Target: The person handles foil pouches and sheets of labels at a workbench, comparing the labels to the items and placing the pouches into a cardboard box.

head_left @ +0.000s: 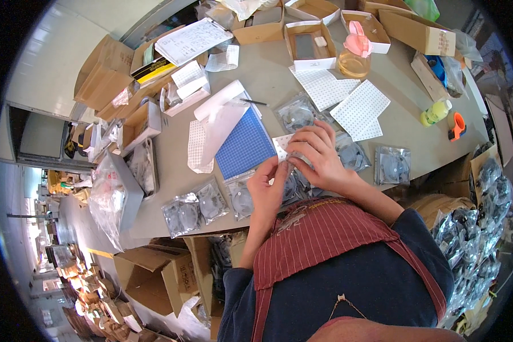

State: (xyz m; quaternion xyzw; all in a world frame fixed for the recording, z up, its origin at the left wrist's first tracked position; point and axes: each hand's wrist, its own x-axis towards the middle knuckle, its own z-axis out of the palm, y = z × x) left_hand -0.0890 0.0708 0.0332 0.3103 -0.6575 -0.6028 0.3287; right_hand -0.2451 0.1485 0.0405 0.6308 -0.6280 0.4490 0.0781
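Observation:
Near the table's front edge, a small white sheet of printed labels (pixel 279 146) is held up between my hands. My left hand (pixel 266 185) pinches its lower edge between thumb and fingers. Over its right side curls my right hand (pixel 318 155), thumb and fingertips pressed together close to the left thumb. Whether a single label is between the right fingertips is too small to tell. Clear bags with dark round parts lie around the hands: one bag (pixel 298 113) beyond them, another (pixel 352 153) to the right, others partly hidden under them. Left of the hands lies a blue gridded sheet (pixel 245 142).
Larger label sheets (pixel 362 108) lie at the back right, near a pink-lidded jug (pixel 354 57). A yellow-green bottle (pixel 436 112) and an orange tape dispenser (pixel 457 126) stand at right. Cardboard trays (pixel 309 45) line the back. Bagged parts (pixel 181 215) sit along the front edge.

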